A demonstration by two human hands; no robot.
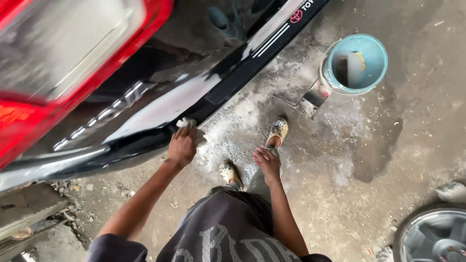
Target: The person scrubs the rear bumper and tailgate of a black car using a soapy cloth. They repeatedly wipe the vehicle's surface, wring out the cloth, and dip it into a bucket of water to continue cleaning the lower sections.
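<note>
The left hand (182, 145) is closed over a small crumpled white cloth (186, 122), fingers curled down to press it flat against the lower edge of the glossy black car bumper (160, 109); that grip suits rubbing along the curved panel. Only a tuft of the cloth shows above the knuckles, pale and bunched. The right hand (266, 161) holds nothing: its fingers are loosely curled and it rests on the person's knee, seemingly to brace the bent-over stance.

The bumper is shiny and wet-looking, reflecting light in streaks, and it runs diagonally from the lower left toward the top middle of the view. Above it at the left sits a red tail light (58, 63).

Below the hands, two feet in speckled light-coloured clogs (277, 132) stand on the grey concrete floor (388, 160), which is dusted white just beside the bumper. Further out toward the upper right stands a round turquoise plastic bucket (357, 63), and a silver wheel rim (434, 235) lies at the floor's lower right corner.
</note>
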